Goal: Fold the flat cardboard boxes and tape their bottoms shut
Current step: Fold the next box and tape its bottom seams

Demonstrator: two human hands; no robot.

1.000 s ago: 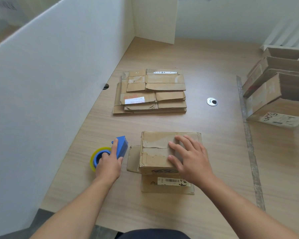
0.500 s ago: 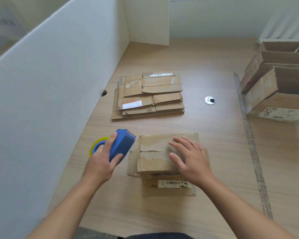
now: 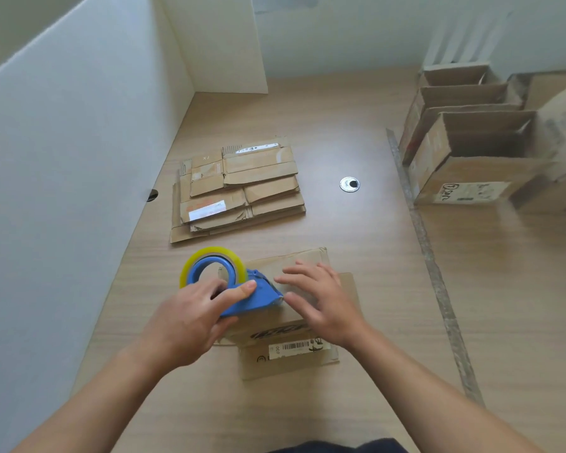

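- The left hand [image 3: 190, 318] grips the blue dispenser [image 3: 252, 297], fingers and thumb curled round its body, with the yellow tape [image 3: 209, 251] roll standing up on the far side of the hand.
- We judge the dispenser's nose is aimed at the box [image 3: 307, 259] so that the tape can start at the left end of the seam (the blade end itself is too blurred to read).
- The right hand [image 3: 321, 299] lies flat on the box with its fingers spread, holding nothing; we take it to be pressing the bottom flaps down so they stay closed for the tape.
- The box sits bottom-up on the table [image 3: 340, 109], right in front of the person, between the two hands. One loose flap [image 3: 291, 354] with a barcode label lies flat on the table on the near side.
- We would say the folding of this box is done and its taping is not yet begun.
- Beyond the box, the stack [image 3: 239, 188] of flat boxes waits within easy reach (several remain, though we cannot count them exactly).
- At the right edge stand open boxes [image 3: 471, 171], set close together, well apart from the work.
- The table is pale wood grain, with a round metal grommet [image 3: 349, 184] between stack and open boxes, and a grey strip [image 3: 432, 273] running front to back.
- A white partition [image 3: 62, 158] walls the table's left side and turns a corner at the back.
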